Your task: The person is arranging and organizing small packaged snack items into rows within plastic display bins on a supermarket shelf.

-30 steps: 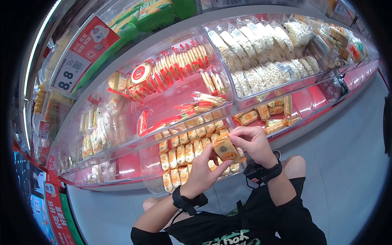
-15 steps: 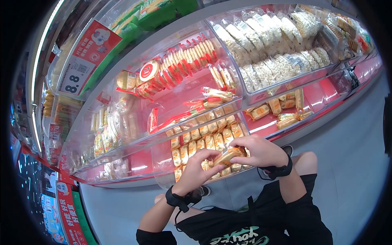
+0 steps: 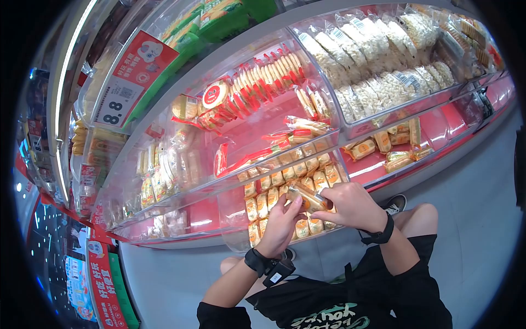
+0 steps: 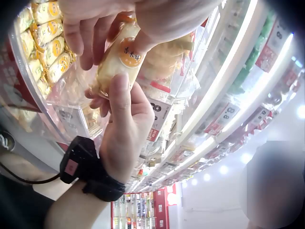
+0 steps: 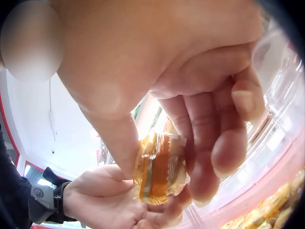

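Both hands hold one small wrapped snack (image 3: 309, 198) in front of the body. It is pale yellow with orange wrapper ends, and its face carries a round orange label, plain in the left wrist view on the snack (image 4: 119, 62). My left hand (image 3: 280, 226) grips one end, thumb on top. My right hand (image 3: 350, 205) pinches the other end between thumb and fingers. The crimped orange wrapper end (image 5: 162, 167) faces the right wrist camera. Just below and behind the hands, rows of similar wrapped snacks (image 3: 268, 198) fill a clear low bin, partly hidden by the hands.
Above stands a clear bin with red-wrapped round crackers (image 3: 255, 82). White puffed rice cakes (image 3: 383, 93) fill the bin to its right. Loose yellow packets (image 3: 402, 145) lie lower right. A price sign (image 3: 129, 85) hangs at upper left. Grey floor (image 3: 466, 203) extends right.
The snack has turned from showing its labelled face to the head camera to lying more sideways between the hands. The right hand has shifted to its end. The shelf has slid right in view.
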Demonstrator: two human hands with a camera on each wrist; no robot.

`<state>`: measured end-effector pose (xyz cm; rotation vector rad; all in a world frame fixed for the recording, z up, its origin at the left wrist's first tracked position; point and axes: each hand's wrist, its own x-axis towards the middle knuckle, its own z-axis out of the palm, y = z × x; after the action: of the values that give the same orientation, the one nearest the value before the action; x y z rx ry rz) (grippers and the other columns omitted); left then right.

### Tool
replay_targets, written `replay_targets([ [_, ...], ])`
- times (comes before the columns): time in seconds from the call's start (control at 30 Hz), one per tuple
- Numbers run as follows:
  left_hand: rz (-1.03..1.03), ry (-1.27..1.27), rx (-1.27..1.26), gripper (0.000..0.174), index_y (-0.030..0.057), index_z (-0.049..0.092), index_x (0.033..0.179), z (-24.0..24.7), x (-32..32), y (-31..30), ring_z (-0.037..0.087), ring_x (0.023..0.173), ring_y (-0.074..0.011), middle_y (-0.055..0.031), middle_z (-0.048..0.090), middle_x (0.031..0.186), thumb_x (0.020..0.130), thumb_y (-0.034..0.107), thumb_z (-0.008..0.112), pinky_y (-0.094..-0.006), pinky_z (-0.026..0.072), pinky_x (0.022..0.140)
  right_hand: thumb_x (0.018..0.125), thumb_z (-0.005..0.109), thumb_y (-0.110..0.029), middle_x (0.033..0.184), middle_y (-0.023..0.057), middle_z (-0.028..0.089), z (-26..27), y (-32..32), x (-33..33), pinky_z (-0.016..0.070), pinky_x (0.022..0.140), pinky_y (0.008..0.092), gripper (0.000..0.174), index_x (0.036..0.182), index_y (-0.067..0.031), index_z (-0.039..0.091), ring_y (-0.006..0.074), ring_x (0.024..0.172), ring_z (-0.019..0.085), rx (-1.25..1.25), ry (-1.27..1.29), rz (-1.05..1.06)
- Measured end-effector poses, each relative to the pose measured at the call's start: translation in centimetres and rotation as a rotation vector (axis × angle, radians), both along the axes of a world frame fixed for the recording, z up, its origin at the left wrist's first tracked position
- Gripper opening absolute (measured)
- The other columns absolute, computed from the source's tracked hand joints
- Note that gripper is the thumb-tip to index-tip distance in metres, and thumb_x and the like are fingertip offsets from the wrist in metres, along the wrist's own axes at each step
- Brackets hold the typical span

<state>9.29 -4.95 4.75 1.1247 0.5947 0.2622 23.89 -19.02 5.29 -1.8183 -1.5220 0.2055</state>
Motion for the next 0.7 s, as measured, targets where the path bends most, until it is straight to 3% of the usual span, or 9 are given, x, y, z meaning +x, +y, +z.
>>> replay_targets([
  [0.13,0.061,0.015,0.103,0.032,0.0062,0.046,0.118,0.5,-0.2,2.3,0.058,0.091,-0.0131,-0.006,0.058,0.105,0.094,0.026,0.055,-0.0288,0.0464,0.074,0.079,0.069,-0.025,0.072,0.0149,0.063,0.4,-0.6,1.2,0.0488,0.063,0.0339,0.03,0.087,0.0027,0.062,0.0259,0.069,0.063,0.302,0.191,0.001],
  [0.23,0.116,0.274,0.164,0.029,0.0064,0.045,0.115,-1.3,-1.7,7.5,0.057,0.093,-0.0192,-0.0056,0.055,0.105,0.095,0.026,0.052,-0.036,0.0476,0.078,0.079,0.068,-0.017,0.077,0.0127,0.064,0.4,-2.0,4.1,0.0484,0.067,0.0304,0.022,0.09,0.0026,0.064,0.022,0.072,0.063,0.309,0.457,-0.095],
  [0.3,0.211,0.472,0.212,0.025,0.0073,0.046,0.113,-3.5,-2.3,11.2,0.057,0.092,-0.018,-0.0051,0.054,0.104,0.094,0.022,0.052,-0.0359,0.0474,0.078,0.081,0.064,-0.014,0.077,0.0111,0.065,-1.5,-2.3,6.7,0.048,0.067,0.0294,0.016,0.086,0.0015,0.064,0.0195,0.072,0.063,0.319,0.493,-0.288],
  [0.4,0.201,0.587,0.586,0.032,0.0053,0.053,0.113,-7.3,-1.9,15.9,0.057,0.092,-0.0212,-0.0043,0.055,0.104,0.093,0.029,0.053,-0.0369,0.0464,0.081,0.083,0.06,-0.016,0.073,0.0116,0.062,-5.2,-2.3,9.9,0.0468,0.064,0.0327,0.015,0.08,-0.0014,0.061,0.0235,0.069,0.061,0.278,0.285,-0.572],
  [0.53,0.32,0.614,1.168,0.03,0.0016,0.059,0.102,-10.0,1.4,19.3,0.059,0.083,-0.0267,-0.0112,0.063,0.092,0.09,0.028,0.053,-0.0405,0.0457,0.078,0.081,0.058,-0.016,0.066,0.0113,0.056,-6.2,-2.0,10.1,0.0456,0.065,0.0395,0.013,0.076,-0.0038,0.056,0.0294,0.069,0.057,0.21,0.192,-0.621],
  [0.6,0.251,0.658,1.397,0.027,0.0011,0.061,0.097,-9.7,2.3,19.5,0.06,0.082,-0.03,-0.0143,0.065,0.089,0.087,0.024,0.053,-0.0423,0.046,0.077,0.081,0.058,-0.016,0.067,0.0118,0.057,-6.3,-1.9,10.1,0.0458,0.065,0.0399,0.014,0.075,-0.004,0.056,0.0297,0.07,0.058,0.173,0.146,-0.644],
  [0.7,-0.068,0.837,1.603,0.021,0.0028,0.063,0.095,-8.1,2.2,19.2,0.061,0.087,-0.0348,-0.0167,0.065,0.091,0.083,0.018,0.054,-0.0437,0.047,0.077,0.079,0.059,-0.016,0.068,0.0122,0.058,-6.5,-1.6,10.2,0.0463,0.066,0.0407,0.013,0.074,-0.0039,0.056,0.0302,0.071,0.058,0.148,0.094,-0.657],
])
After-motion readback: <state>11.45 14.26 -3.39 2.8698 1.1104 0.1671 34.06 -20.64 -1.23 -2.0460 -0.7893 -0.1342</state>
